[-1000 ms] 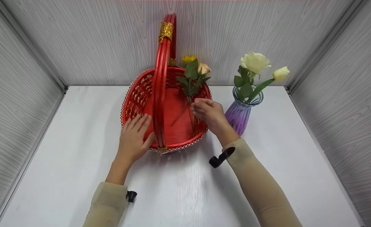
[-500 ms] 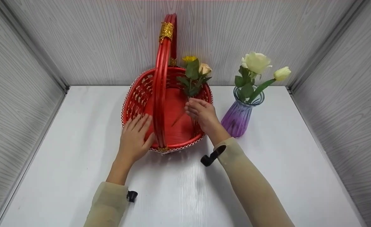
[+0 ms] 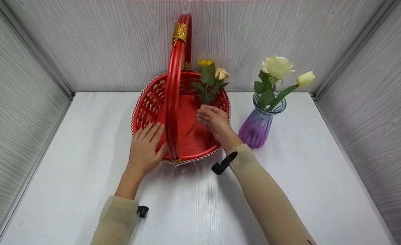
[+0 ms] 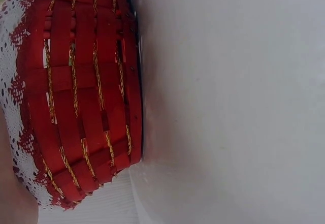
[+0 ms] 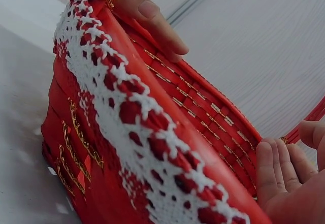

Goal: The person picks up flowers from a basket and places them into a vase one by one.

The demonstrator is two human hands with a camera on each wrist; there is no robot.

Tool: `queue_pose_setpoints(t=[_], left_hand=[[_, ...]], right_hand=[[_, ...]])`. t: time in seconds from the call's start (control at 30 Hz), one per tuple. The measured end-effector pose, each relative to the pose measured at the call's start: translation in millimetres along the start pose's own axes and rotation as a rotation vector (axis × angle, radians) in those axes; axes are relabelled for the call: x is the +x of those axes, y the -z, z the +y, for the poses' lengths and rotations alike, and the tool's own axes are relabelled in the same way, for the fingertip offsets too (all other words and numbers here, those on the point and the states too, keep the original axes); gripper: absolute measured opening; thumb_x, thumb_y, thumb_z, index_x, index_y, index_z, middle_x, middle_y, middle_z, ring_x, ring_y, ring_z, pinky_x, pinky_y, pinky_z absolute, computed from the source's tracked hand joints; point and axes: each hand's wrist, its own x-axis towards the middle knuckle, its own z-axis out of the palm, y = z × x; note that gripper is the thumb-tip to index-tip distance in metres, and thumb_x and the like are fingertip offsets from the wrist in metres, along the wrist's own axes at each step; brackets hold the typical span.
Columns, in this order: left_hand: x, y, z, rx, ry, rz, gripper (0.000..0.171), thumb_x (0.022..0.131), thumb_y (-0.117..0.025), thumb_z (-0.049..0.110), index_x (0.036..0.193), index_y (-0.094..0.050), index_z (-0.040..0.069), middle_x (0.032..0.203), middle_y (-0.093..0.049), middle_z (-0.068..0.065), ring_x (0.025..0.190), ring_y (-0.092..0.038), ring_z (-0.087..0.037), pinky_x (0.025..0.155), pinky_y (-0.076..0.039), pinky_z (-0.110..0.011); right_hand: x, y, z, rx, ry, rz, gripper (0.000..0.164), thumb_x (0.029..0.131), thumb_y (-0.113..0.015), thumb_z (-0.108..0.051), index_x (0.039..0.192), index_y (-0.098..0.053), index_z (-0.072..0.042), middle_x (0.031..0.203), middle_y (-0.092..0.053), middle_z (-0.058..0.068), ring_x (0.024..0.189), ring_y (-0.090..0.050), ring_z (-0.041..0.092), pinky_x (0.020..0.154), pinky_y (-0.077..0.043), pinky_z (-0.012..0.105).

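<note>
A red woven basket (image 3: 187, 149) with a tall arched handle (image 3: 174, 102) stands at the back of the table. My left hand (image 3: 146, 149) rests on its front left rim, fingers extended. My right hand (image 3: 215, 122) is over the basket's right part, fingers fairly straight and nothing seen gripped. Just beyond it, a peach rose (image 3: 222, 73) and a yellow flower (image 3: 205, 63) lean on the back right rim, leaves below. One stem reaches the basket floor; the right hand hides other stem parts. The right wrist view shows the right fingers (image 5: 277, 165) beside the inner wall.
Right of the basket stands a purple glass vase (image 3: 256, 129) holding a white rose (image 3: 277, 67) and a pale tulip (image 3: 305, 79). White lace trim (image 5: 114, 97) runs round the basket's rim. Grey wood-grain panels (image 3: 118, 44) enclose the white table (image 3: 183, 211) at the back and sides.
My right hand has moved left, a little further over the basket and away from the vase. The left hand stays on the rim. Basket and flowers look almost unmoved.
</note>
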Motion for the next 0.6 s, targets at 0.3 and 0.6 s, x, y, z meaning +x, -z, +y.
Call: queue_pose_setpoints(t=[0.3, 0.6], left_hand=[[-0.1, -0.6, 0.5, 0.0, -0.017, 0.019, 0.059, 0.099, -0.045, 0.04, 0.151, -0.044, 0.013, 0.149, -0.051, -0.012, 0.141, -0.041, -0.038, 0.117, -0.026, -0.059], [-0.9, 2.6, 2.3, 0.014, 0.007, -0.008, 0.06, 0.099, -0.045, 0.042, 0.152, -0.043, 0.015, 0.151, -0.049, -0.011, 0.143, -0.039, -0.036, 0.119, -0.024, -0.057]], right_hand=[[7.7, -1.0, 4.4, -0.025, -0.037, 0.036, 0.04, 0.096, -0.066, -0.013, 0.131, -0.059, 0.004, 0.122, -0.067, 0.021, 0.108, -0.068, 0.028, 0.096, -0.055, 0.036], [13.1, -3.6, 3.9, 0.01, -0.141, 0.139, 0.034, 0.1, -0.059, -0.017, 0.129, -0.06, 0.0, 0.106, -0.071, 0.013, 0.12, -0.064, 0.029, 0.094, -0.056, 0.034]])
